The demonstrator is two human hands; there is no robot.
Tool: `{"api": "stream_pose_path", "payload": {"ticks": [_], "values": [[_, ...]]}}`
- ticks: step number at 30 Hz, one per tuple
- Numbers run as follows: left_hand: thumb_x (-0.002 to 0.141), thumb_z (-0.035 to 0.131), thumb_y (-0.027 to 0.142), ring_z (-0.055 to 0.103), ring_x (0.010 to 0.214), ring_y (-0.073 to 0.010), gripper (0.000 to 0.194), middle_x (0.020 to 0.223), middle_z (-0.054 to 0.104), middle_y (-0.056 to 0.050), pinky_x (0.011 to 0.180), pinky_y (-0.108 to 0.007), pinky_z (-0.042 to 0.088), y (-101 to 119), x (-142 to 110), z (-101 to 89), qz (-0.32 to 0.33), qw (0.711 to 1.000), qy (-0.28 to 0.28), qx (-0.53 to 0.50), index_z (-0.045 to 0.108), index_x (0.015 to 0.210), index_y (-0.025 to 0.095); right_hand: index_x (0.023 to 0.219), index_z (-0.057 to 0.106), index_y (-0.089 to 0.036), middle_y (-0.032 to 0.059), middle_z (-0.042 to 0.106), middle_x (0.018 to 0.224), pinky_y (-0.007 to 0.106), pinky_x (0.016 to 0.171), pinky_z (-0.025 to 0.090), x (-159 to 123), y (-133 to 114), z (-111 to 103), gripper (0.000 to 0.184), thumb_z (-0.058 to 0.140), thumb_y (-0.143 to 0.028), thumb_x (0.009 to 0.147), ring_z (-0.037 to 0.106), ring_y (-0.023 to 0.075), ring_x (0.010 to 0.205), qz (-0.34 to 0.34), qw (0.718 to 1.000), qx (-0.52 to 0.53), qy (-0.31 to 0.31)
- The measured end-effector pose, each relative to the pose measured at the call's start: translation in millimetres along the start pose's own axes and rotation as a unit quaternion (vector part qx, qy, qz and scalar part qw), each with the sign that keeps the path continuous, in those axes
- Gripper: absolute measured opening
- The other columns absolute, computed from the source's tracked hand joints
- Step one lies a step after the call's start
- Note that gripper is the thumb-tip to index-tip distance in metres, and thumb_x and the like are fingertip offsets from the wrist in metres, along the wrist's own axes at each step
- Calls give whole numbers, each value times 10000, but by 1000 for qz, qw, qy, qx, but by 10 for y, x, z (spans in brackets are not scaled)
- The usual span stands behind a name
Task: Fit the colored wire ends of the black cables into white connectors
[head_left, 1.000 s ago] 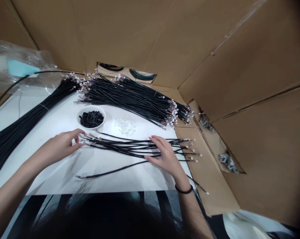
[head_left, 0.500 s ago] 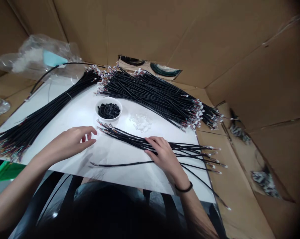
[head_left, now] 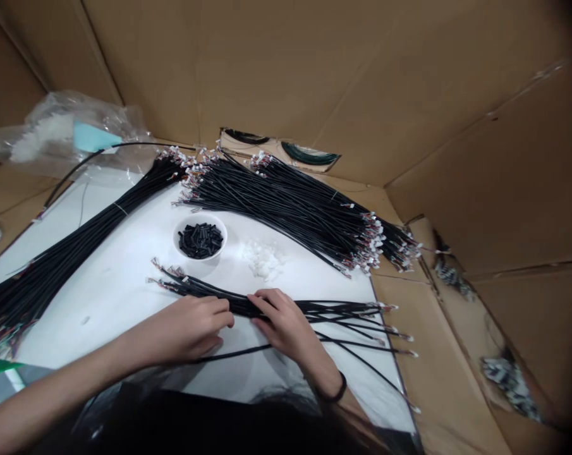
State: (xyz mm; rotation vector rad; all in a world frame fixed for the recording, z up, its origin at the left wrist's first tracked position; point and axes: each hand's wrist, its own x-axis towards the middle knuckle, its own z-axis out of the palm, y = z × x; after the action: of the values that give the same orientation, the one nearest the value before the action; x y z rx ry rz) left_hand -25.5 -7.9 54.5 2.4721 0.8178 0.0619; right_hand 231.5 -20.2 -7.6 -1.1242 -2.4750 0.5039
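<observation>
A small bundle of black cables [head_left: 309,308] with bared coloured wire ends and white tips lies across the front of the table. My right hand [head_left: 286,325] is closed on its middle, thumb on the near side. Just to the left, my left hand [head_left: 195,325] bends its fingers over the same bundle; its fingertips are partly hidden. One separate black cable [head_left: 252,351] runs below the bundle, passing behind both hands. Beyond the hands stand a white bowl [head_left: 224,246] of short black tubes [head_left: 200,240] and a loose pile of small white pieces [head_left: 265,259].
A large stack of black cables [head_left: 276,202] with white connectors fills the back of the white table [head_left: 105,284]. Another tied bundle [head_left: 91,230] slants down the left side. A clear plastic bag [head_left: 43,136] sits at back left, and cardboard walls [head_left: 286,63] surround the table.
My left hand has moved right from beside the bundle's left end onto the bundle. My right hand and the cables have shifted left. The camera view has tilted up slightly.
</observation>
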Motion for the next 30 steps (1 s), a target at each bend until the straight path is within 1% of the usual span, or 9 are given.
{"api": "stream_pose_path", "payload": {"ticks": [3, 7, 11, 15, 18, 21, 25, 28, 30], "values": [[892, 576, 147, 647, 932, -222, 155, 1050, 646, -55, 754, -308, 511, -57, 39, 67, -2, 1000, 20, 11, 605, 1041, 181, 1295, 554, -166, 167, 577, 1260, 489, 957, 515, -63, -62, -101, 439, 654, -176, 868, 545, 306, 1160, -8, 1000, 16, 0], [878, 588, 130, 596, 1104, -307, 334, 1222, 596, -146, 875, -413, 515, -142, 91, 225, -29, 995, 83, 47, 552, 1210, 133, 1061, 621, -190, 134, 560, 1281, 493, 1013, 472, -234, -161, -160, 326, 725, -142, 756, 508, 315, 1212, -3, 998, 49, -35], [877, 624, 155, 597, 1081, -351, 358, 1164, 627, -168, 891, -485, 504, -141, 246, 460, -19, 989, 121, 80, 562, 1226, 103, 976, 601, -194, 100, 614, 1187, 473, 1010, 472, -325, -215, -29, 160, 662, -134, 842, 527, 282, 1171, -49, 997, 46, -29], [891, 585, 108, 637, 982, -303, 266, 1068, 669, -134, 842, -433, 516, -187, 334, 533, 11, 984, 154, 87, 596, 1157, 120, 906, 588, -180, 97, 648, 1082, 453, 959, 497, -245, -225, 116, 101, 566, -82, 904, 549, 269, 1106, -76, 997, -1, 20], [930, 566, 155, 648, 977, -246, 238, 1075, 681, -98, 855, -367, 507, -259, 274, 419, 34, 977, 198, 73, 574, 1167, 152, 894, 598, -168, 114, 643, 1072, 461, 929, 508, -113, -210, 165, 101, 564, -73, 899, 561, 277, 1070, -77, 995, -26, 64], [995, 463, 180, 647, 851, -195, 139, 944, 688, -69, 771, -314, 494, -265, 191, 317, 52, 963, 257, 65, 587, 1051, 155, 871, 601, -165, 124, 637, 1059, 457, 899, 519, 25, -181, 204, 99, 571, -71, 887, 572, 284, 1058, -73, 993, -23, 92], [966, 421, 132, 612, 769, -196, 187, 861, 689, -82, 692, -321, 471, -144, 170, 434, 147, 935, 311, 81, 600, 1018, 127, 854, 588, -165, 129, 629, 1029, 454, 862, 526, 130, -154, 275, 103, 570, -64, 866, 580, 288, 1032, -78, 991, -13, 110], [899, 429, 122, 533, 629, -190, 194, 724, 646, -60, 562, -330, 407, -61, 178, 619, 243, 920, 293, 96, 622, 904, 136, 853, 574, -175, 123, 621, 1004, 436, 814, 533, 136, -150, 322, 108, 549, -73, 880, 582, 274, 985, -73, 990, 8, 122], [872, 442, 119, 484, 573, -180, 185, 667, 609, -40, 519, -327, 374, -38, 166, 695, 271, 917, 276, 93, 626, 871, 141, 863, 570, -184, 114, 617, 991, 425, 792, 536, 128, -152, 338, 110, 550, -80, 891, 579, 267, 964, -64, 990, 21, 128]]}}
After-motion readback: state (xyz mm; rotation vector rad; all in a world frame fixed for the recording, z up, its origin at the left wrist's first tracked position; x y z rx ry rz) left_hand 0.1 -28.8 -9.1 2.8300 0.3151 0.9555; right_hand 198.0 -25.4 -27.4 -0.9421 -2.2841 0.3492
